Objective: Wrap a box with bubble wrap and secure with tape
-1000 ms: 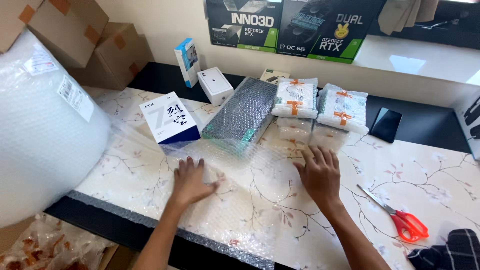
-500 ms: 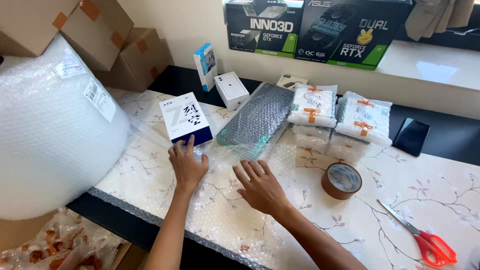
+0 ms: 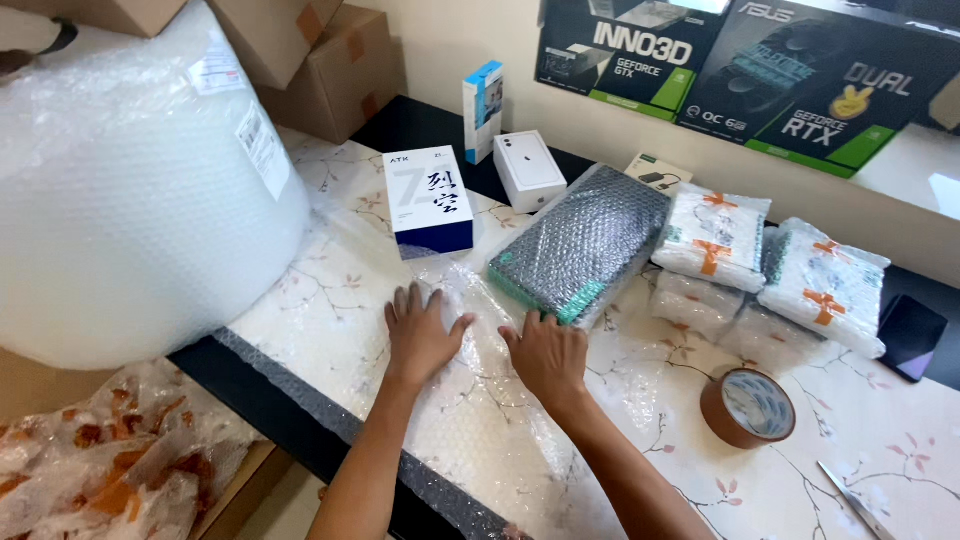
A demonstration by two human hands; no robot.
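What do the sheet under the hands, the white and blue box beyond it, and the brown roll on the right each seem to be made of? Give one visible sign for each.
Sheet: clear plastic bubble wrap, going by its rows of small air pockets and glossy creases.
White and blue box: probably smooth printed cardboard, with crisp edges and a matte face.
Brown roll: likely plastic packing tape, shiny, wound around an open core.

The scissors (image 3: 850, 500) and bubble-wrap roll (image 3: 130, 190) are cut off by the frame edges
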